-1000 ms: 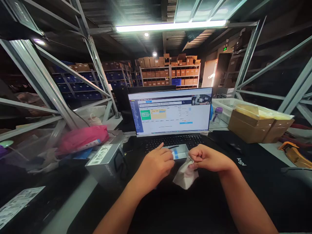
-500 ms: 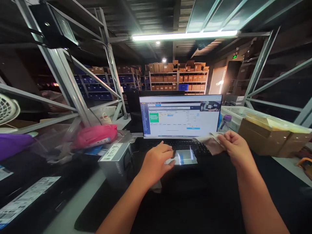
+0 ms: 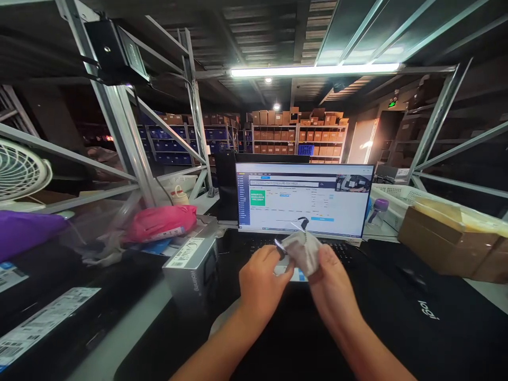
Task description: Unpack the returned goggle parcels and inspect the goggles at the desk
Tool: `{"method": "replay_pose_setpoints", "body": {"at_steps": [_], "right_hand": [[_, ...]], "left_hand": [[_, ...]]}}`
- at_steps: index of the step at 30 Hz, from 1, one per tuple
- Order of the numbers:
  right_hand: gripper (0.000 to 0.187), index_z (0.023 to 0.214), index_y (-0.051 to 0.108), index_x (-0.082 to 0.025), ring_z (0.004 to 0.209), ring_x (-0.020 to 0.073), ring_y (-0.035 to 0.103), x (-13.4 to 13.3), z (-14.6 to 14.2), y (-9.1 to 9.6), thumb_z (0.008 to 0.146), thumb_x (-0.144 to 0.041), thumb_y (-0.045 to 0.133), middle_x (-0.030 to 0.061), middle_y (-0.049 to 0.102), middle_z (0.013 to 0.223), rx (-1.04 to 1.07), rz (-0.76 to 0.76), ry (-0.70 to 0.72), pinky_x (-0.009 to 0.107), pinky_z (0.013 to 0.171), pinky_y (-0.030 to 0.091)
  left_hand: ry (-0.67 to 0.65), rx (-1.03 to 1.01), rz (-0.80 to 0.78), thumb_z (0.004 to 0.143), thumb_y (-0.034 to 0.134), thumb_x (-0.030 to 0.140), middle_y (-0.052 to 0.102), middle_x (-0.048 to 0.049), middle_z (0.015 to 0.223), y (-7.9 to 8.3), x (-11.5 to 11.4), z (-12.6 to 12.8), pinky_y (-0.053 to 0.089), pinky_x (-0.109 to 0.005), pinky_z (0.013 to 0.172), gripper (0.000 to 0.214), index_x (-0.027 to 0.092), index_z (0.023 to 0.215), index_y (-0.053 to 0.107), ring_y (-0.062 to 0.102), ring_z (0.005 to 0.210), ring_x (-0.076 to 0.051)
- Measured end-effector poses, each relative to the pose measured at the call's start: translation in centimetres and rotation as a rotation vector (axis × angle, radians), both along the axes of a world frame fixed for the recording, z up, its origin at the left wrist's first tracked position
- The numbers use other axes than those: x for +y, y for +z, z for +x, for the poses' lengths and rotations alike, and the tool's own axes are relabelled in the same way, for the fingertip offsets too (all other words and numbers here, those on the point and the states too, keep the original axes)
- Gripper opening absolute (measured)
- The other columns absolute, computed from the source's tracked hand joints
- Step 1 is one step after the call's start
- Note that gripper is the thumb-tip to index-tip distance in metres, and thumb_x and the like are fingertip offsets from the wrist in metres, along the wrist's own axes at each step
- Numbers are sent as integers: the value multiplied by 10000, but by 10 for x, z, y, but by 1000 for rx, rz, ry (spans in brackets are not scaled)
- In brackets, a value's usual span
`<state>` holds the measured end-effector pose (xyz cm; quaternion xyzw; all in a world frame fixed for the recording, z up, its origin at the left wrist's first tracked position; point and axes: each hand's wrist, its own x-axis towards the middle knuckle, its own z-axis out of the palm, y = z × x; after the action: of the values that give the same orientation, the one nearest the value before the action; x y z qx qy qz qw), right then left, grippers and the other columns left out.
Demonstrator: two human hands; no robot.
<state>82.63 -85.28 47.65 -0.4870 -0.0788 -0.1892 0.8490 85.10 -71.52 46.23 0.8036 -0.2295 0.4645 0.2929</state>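
Note:
Both my hands meet in front of the laptop [image 3: 304,206], raised over its keyboard. My right hand [image 3: 332,278] is closed around a crumpled white cloth [image 3: 302,248]. My left hand [image 3: 264,272] pinches a small dark object with thin arms [image 3: 282,247], which looks like a pair of glasses, pressed against the cloth. A clear plastic case [image 3: 301,274] lies on the keyboard, mostly hidden behind my hands.
A grey box [image 3: 193,270] stands left of the laptop, with a pink bag [image 3: 162,222] and a purple bag [image 3: 24,230] beyond it. Cardboard boxes [image 3: 448,238] and a white basket [image 3: 392,203] sit at the right. A fan [image 3: 19,172] and metal rack posts stand at the left.
My right hand brought the cloth back from the right to the centre. My left hand lifted the small dark object off the clear case and met the cloth. The view tilted upward.

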Motion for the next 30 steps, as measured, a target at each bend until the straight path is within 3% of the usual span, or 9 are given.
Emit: {"method": "replay_pose_setpoints", "body": {"at_steps": [3,7,10,13,17,23,27,30], "right_hand": [[500,717,349,-239,611,140,387,27,-6,-1,818,-576,705,-39,408,670,-70,-175,-71,263,574,387],[596,673,264,-235,580,123,308,29,-2,-7,781,-553,757,-58,321,637,-85,-260,-221,246,549,331],[518,708,325,-237,580,129,368,12,1,-4,822,-561,713,-47,387,654,-60,-168,-198,250,558,361],[395,885,449,-265,635,153,503,-9,4,4,818,-540,723,-17,574,810,-13,-58,-129,273,595,427],[557,1209,488,-337,717,184,606,-34,6,5,771,-510,785,-8,673,955,93,-63,-61,296,633,477],[434,943,565,-243,634,159,562,-73,4,-18,683,-431,857,-21,619,758,263,-176,19,268,589,452],[422,829,580,-224,664,191,552,-130,1,-36,650,-520,822,3,612,731,355,-441,-156,307,628,441],[366,745,625,-221,804,270,577,-178,-6,-56,675,-567,722,66,653,799,362,-824,-493,367,715,436]], "left_hand": [[96,-103,62,900,637,302,721,-54,924,-4,-1,-2,505,-294,645,104,199,900,646,675,798,-206],[127,-133,90,932,599,359,729,-61,910,-4,0,-4,487,-303,611,173,202,867,626,674,765,-207],[91,-73,41,893,646,329,734,-30,894,-3,0,-2,495,-299,611,134,211,830,637,685,762,-202],[75,-79,-37,866,670,301,736,-12,880,-2,0,0,500,-286,606,84,217,866,670,693,770,-195],[21,-51,-107,842,691,282,740,2,864,1,2,0,501,-257,594,72,230,892,691,697,765,-178],[-22,-20,-129,839,686,288,742,10,871,5,7,-4,544,-281,642,71,240,890,701,705,770,-184],[-28,-66,-112,852,680,286,744,-1,879,4,8,-4,561,-294,697,90,234,922,700,707,801,-193],[-7,-116,-59,867,671,297,743,-1,866,3,4,-4,567,-318,733,82,225,898,694,706,786,-198]]}}
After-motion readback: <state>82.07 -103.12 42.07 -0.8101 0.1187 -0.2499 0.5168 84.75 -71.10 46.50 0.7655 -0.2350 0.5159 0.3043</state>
